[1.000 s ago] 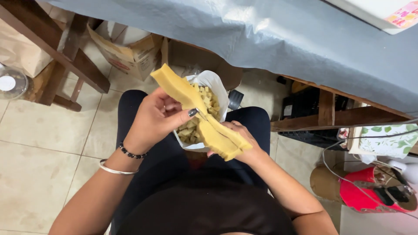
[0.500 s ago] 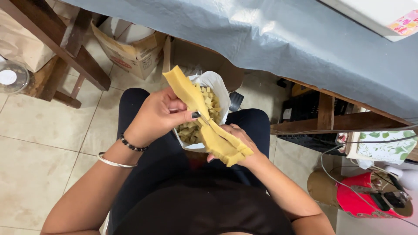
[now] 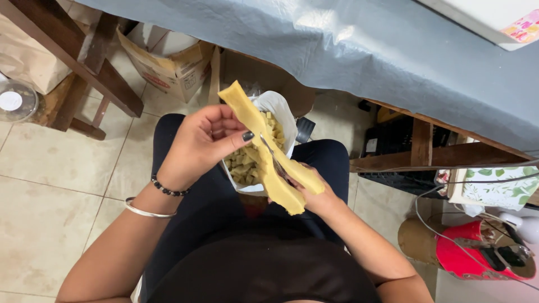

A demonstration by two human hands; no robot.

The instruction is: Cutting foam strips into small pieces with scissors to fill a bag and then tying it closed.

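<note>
Raised slightly — one yellow strip, two hands — left hand, right hand.

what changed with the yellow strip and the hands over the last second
Little changed. The long yellow strip sits slightly steeper, its upper end a bit higher. The left hand still pinches its upper part, the right hand still holds the lower end with a thin blade against it. The white bag of cut pieces stayed on the lap.

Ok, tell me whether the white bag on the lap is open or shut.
Open. The white bag gapes at the top, showing pale yellow cut pieces inside, below the long yellow strip both hands hold.
</note>
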